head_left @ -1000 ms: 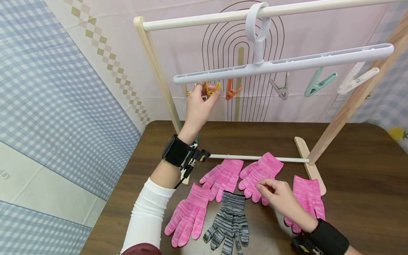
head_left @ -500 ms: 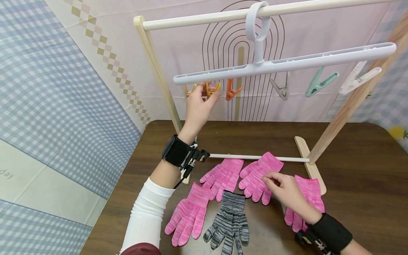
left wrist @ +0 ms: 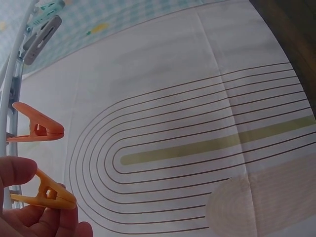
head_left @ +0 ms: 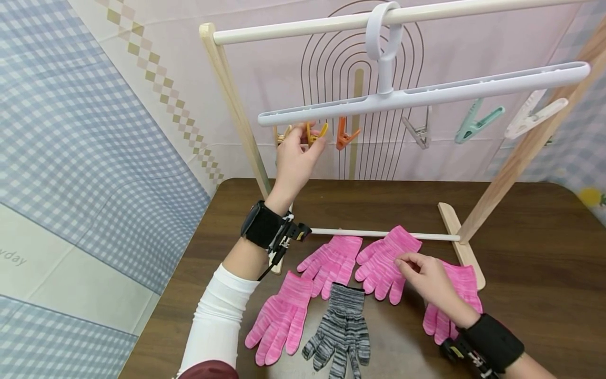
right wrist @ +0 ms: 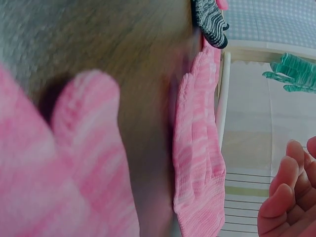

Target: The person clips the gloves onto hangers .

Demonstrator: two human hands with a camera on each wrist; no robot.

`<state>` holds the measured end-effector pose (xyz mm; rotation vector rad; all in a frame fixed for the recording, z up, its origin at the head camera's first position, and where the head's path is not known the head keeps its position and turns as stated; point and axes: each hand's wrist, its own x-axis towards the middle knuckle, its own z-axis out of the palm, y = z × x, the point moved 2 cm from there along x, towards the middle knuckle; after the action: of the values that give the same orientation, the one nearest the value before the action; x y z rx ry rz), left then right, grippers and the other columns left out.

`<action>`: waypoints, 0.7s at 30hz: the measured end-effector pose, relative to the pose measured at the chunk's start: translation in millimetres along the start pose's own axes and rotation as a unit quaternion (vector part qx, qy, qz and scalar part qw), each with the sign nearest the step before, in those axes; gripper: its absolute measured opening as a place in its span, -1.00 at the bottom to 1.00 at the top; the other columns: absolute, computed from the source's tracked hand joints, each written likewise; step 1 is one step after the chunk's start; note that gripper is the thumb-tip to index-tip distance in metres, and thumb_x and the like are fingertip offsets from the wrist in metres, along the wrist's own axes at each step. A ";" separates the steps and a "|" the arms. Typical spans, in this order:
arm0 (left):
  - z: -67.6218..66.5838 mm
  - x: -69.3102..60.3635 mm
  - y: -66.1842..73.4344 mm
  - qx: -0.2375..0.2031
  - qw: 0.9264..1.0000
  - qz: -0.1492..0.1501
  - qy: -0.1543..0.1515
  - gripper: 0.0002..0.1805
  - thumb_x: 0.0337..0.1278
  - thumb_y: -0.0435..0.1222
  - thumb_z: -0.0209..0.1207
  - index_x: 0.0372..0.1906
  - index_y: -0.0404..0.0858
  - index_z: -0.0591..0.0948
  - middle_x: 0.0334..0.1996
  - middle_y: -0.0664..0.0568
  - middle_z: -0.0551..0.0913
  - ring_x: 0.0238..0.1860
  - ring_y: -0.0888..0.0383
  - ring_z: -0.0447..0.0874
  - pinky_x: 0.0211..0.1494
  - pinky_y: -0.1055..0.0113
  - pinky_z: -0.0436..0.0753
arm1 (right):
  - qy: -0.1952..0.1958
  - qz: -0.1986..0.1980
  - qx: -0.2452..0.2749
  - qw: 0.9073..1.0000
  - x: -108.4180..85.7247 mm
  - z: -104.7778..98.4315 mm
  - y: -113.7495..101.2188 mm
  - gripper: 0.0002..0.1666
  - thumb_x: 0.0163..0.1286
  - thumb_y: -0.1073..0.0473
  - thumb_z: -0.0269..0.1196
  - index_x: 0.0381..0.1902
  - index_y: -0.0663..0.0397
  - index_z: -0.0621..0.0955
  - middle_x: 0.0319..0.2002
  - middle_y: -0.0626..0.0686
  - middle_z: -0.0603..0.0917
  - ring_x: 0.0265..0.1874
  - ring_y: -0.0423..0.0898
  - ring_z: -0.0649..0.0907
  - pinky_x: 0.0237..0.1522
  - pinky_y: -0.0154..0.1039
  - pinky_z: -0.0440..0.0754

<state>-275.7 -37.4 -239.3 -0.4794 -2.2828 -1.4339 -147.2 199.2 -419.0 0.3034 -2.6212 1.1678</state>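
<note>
My left hand (head_left: 297, 155) is up at the left part of the white hanger (head_left: 326, 109), pinching a yellow clothespin (head_left: 314, 135) between thumb and fingers. In the left wrist view the thumb lies on one arm of that yellow clothespin (left wrist: 48, 193), with fingers below it. An orange clothespin (head_left: 346, 135) hangs just to its right. My right hand (head_left: 428, 279), loosely curled and holding nothing, hovers between two pink gloves (head_left: 389, 260) on the table. A green glove (right wrist: 296, 73) appears in the right wrist view; my left arm mostly hides that spot in the head view.
A grey-black striped glove (head_left: 342, 329) lies at the front among several pink ones. Grey (head_left: 417, 129), mint (head_left: 479, 123) and white clothespins (head_left: 535, 117) hang on the right. The wooden rack's leg (head_left: 525, 152) and low bar (head_left: 385, 233) stand behind the gloves.
My right hand has shifted a little right and up over the table. The left hand keeps its pinch on the yellow clothespin, almost still.
</note>
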 end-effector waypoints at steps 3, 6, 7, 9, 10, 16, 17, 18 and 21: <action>0.3 -0.3 0.5 -0.001 1.000 0.001 -0.001 -0.59 0.06 -0.23 0.10 0.04 -0.27 0.45 -0.17 -0.03 0.58 -0.18 0.17 0.50 -0.29 0.52 0.40 | 0.003 0.001 -0.002 1.000 0.9 -1.4 1.5 -0.88 0.18 0.24 0.16 -0.40 0.16 0.62 -0.59 -0.06 0.56 -0.65 -0.40 0.35 -0.61 -0.44 0.34; 0.3 -0.6 1.0 0.000 1.000 0.003 -0.001 -0.59 0.06 -0.23 0.10 0.04 -0.27 0.45 -0.18 -0.03 0.58 -0.19 0.17 0.49 -0.29 0.53 0.39 | 0.006 0.000 -0.006 1.000 2.3 -3.1 3.2 -0.87 0.18 0.23 0.16 -0.40 0.17 0.62 -0.58 -0.05 0.58 -0.63 -0.40 0.37 -0.59 -0.45 0.35; 0.3 -0.5 1.1 0.000 1.000 0.003 0.000 -0.60 0.06 -0.23 0.10 0.04 -0.27 0.45 -0.18 -0.03 0.58 -0.19 0.17 0.49 -0.29 0.52 0.39 | 0.007 0.001 -0.007 1.000 2.8 -3.8 4.0 -0.87 0.18 0.23 0.16 -0.41 0.17 0.62 -0.57 -0.05 0.59 -0.63 -0.41 0.38 -0.58 -0.45 0.36; 0.2 -0.7 1.1 -0.001 1.000 0.003 0.000 -0.60 0.06 -0.23 0.10 0.04 -0.27 0.45 -0.18 -0.03 0.58 -0.18 0.17 0.49 -0.27 0.51 0.38 | 0.006 0.005 -0.011 1.000 3.8 -5.3 6.0 -0.86 0.18 0.22 0.16 -0.41 0.17 0.62 -0.56 -0.04 0.59 -0.62 -0.40 0.38 -0.57 -0.46 0.36; 0.2 -1.0 1.0 -0.003 1.000 0.002 0.000 -0.60 0.06 -0.23 0.10 0.04 -0.27 0.45 -0.18 -0.03 0.58 -0.18 0.17 0.49 -0.25 0.49 0.39 | 0.005 0.008 -0.015 1.000 4.4 -6.1 7.2 -0.86 0.18 0.22 0.16 -0.41 0.17 0.62 -0.55 -0.03 0.60 -0.61 -0.40 0.39 -0.56 -0.46 0.37; -0.3 -3.2 -1.0 -0.013 1.000 0.001 -0.003 -0.60 0.07 -0.21 0.09 0.05 -0.23 0.45 -0.16 -0.01 0.59 -0.15 0.17 0.48 -0.10 0.37 0.41 | -0.004 0.024 -0.040 0.999 6.8 -10.8 13.9 -0.83 0.18 0.20 0.16 -0.35 0.18 0.62 -0.43 0.04 0.64 -0.55 -0.38 0.41 -0.51 -0.42 0.38; -0.3 -3.4 -1.5 -0.013 1.000 0.001 -0.003 -0.60 0.08 -0.21 0.09 0.05 -0.23 0.45 -0.15 -0.01 0.59 -0.14 0.18 0.48 -0.09 0.35 0.41 | -0.003 0.025 -0.045 0.999 7.1 -11.3 15.0 -0.84 0.18 0.20 0.17 -0.34 0.17 0.62 -0.41 0.05 0.64 -0.54 -0.37 0.41 -0.50 -0.41 0.38; -0.4 -3.6 -1.8 -0.015 1.000 0.002 -0.003 -0.60 0.08 -0.21 0.09 0.05 -0.22 0.45 -0.15 -0.01 0.59 -0.14 0.18 0.48 -0.07 0.34 0.42 | -0.002 0.025 -0.050 0.998 7.3 -11.8 16.2 -0.84 0.17 0.20 0.17 -0.34 0.17 0.62 -0.40 0.06 0.63 -0.53 -0.35 0.41 -0.50 -0.41 0.38; -0.4 -3.8 -2.9 -0.014 1.000 0.003 -0.003 -0.60 0.08 -0.21 0.09 0.06 -0.21 0.45 -0.15 0.00 0.59 -0.13 0.19 0.49 -0.04 0.32 0.42 | 0.007 0.024 -0.062 0.998 8.2 -12.8 20.1 -0.84 0.16 0.21 0.18 -0.34 0.17 0.62 -0.37 0.06 0.60 -0.53 -0.33 0.39 -0.50 -0.39 0.35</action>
<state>-273.9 -39.3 -243.3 -0.4983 -2.2670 -1.4651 -159.0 221.2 -422.2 0.2074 -2.6894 1.0114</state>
